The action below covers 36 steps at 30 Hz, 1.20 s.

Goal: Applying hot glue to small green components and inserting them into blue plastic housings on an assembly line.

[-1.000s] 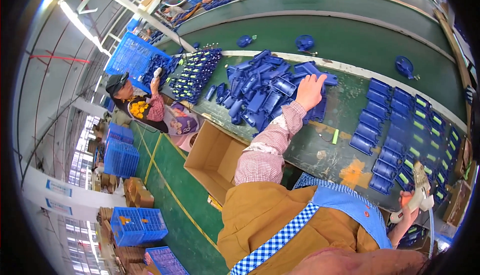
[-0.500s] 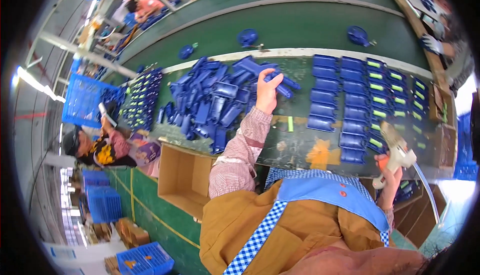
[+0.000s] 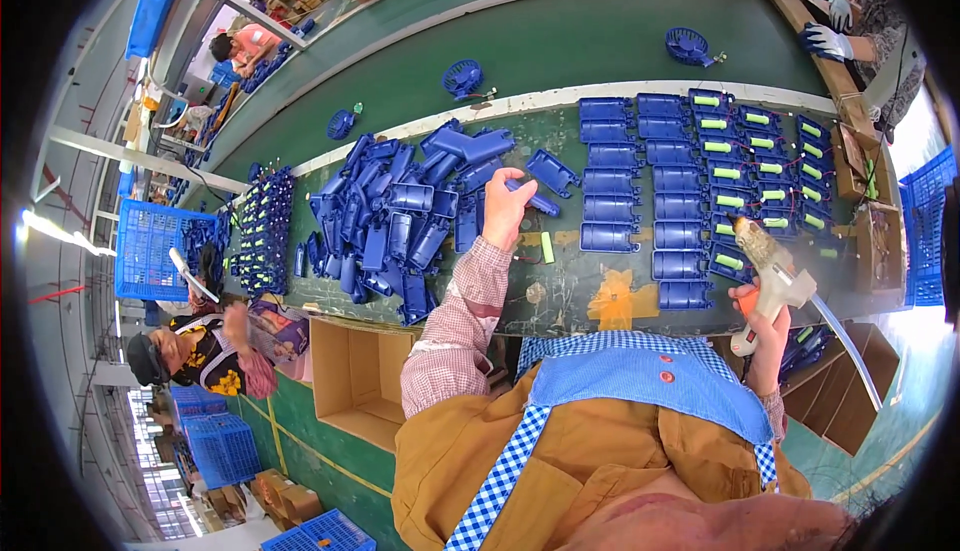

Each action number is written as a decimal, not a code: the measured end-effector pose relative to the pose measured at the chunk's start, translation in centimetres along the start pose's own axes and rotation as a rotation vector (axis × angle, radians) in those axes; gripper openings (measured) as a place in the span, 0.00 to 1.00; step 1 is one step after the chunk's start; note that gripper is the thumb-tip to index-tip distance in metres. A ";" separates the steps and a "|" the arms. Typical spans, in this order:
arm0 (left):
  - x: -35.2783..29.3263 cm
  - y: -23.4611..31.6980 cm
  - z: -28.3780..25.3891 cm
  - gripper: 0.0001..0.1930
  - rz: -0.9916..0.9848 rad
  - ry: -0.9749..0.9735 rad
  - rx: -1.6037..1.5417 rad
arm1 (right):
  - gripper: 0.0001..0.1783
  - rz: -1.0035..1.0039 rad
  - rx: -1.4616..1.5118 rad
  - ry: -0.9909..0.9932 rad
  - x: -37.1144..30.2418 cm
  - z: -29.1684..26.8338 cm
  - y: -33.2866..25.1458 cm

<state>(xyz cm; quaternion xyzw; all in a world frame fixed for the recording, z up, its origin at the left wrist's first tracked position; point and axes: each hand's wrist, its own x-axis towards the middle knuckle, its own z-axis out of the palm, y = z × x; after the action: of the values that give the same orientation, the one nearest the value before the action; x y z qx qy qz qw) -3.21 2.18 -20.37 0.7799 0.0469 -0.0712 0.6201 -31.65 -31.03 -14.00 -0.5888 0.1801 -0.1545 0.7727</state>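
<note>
My left hand (image 3: 505, 209) is closed on a blue plastic shell (image 3: 541, 203), just right of a heaped pile of blue shells (image 3: 385, 216). Another blue half shell (image 3: 551, 173) lies right beyond my fingers. Below that hand, a lone green cylindrical cell (image 3: 547, 247) rests on the table. In my right hand (image 3: 768, 323) is a hot glue gun (image 3: 785, 293), its nozzle pointing up and left over the rows. Nearest its tip are blue shells fitted with green cells (image 3: 729, 261). To their left stand columns of shells without cells (image 3: 610, 181).
Blue round fan parts (image 3: 462, 79) lie on the green conveyor surface (image 3: 560, 31) beyond a white ledge. An open cardboard box (image 3: 360, 376) stands below the table at left. A co-worker sits beside a blue crate (image 3: 160, 251); another person's gloved hands (image 3: 828, 43) are at far right.
The view has shifted. My left hand has drawn nearer with one shell, while the other shell now lies apart from it. My right hand still holds the glue gun.
</note>
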 end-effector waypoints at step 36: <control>-0.3 3.1 -1.3 0.17 0.477 -0.039 0.940 | 0.28 0.021 0.018 0.000 -0.4 0.3 -0.2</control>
<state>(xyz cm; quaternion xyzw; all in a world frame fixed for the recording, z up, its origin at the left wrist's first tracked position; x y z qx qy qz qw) -2.96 2.71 -17.02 0.9614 -0.1805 0.0441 0.2030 -31.85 -30.65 -13.74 -0.5797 0.1850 -0.1479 0.7796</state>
